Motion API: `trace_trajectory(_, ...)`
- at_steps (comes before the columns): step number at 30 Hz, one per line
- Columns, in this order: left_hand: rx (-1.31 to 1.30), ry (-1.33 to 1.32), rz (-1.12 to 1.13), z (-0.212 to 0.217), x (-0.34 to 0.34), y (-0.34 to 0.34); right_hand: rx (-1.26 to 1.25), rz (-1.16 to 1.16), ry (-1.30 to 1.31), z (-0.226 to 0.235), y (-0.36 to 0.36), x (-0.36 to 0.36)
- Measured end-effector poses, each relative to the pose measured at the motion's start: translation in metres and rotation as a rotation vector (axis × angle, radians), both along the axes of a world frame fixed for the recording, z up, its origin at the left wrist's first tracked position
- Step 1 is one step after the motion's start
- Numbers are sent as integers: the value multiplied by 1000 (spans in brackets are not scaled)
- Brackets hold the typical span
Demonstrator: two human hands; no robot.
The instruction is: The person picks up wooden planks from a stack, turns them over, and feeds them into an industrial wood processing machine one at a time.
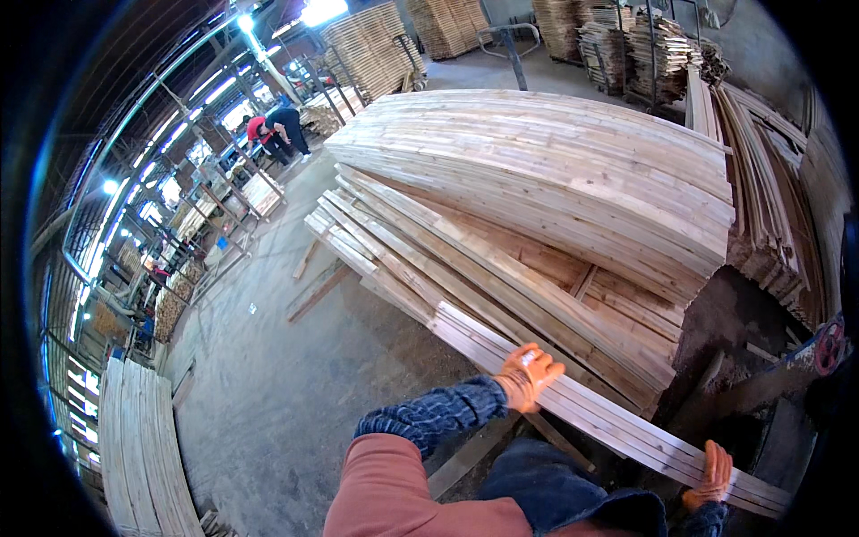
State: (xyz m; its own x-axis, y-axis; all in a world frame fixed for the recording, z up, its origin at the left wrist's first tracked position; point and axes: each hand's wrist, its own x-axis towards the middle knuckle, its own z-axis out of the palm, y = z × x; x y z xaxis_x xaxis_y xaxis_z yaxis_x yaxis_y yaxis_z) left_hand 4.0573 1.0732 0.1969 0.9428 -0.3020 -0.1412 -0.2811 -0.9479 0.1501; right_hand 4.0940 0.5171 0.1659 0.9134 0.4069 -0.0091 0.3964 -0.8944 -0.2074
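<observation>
A bundle of several long, narrow wooden boards (pixel 626 425) runs slantwise across my front, from the middle of the view to the lower right. My left hand (pixel 530 376), in an orange glove, is closed over the bundle near its middle. Closer to the right end, my right hand (pixel 713 476), also in an orange glove, grips the boards' near edge; some of its fingers are hidden. The far end of the bundle lies over or beside other loose boards (pixel 394 255) on a low pile.
Behind the pile rises a large, neat stack of boards (pixel 555 170). More planks (pixel 148 447) stand at the lower left, and curved timber (pixel 761 197) is piled at right. Concrete floor (pixel 268 358) stretches along the left. Two people (pixel 277 134) bend over farther back.
</observation>
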Motion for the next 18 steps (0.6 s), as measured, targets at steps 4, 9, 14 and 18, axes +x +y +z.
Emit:
trace_trajectory(4, -39, 136, -52, 12, 2, -52, 168, 327, -80, 4, 68, 4)
trace_trajectory(9, -128, 38, -209, -2, 3, -83, 237, 399, -86, 8, 112, 4)
trace_trajectory(14, -18, 4, -177, 8, 8, -54, -14, 237, -34, 24, 82, 6)
trace_trajectory(18, -43, 42, -218, -21, 21, -88, -87, 182, -107, 3, 26, 12)
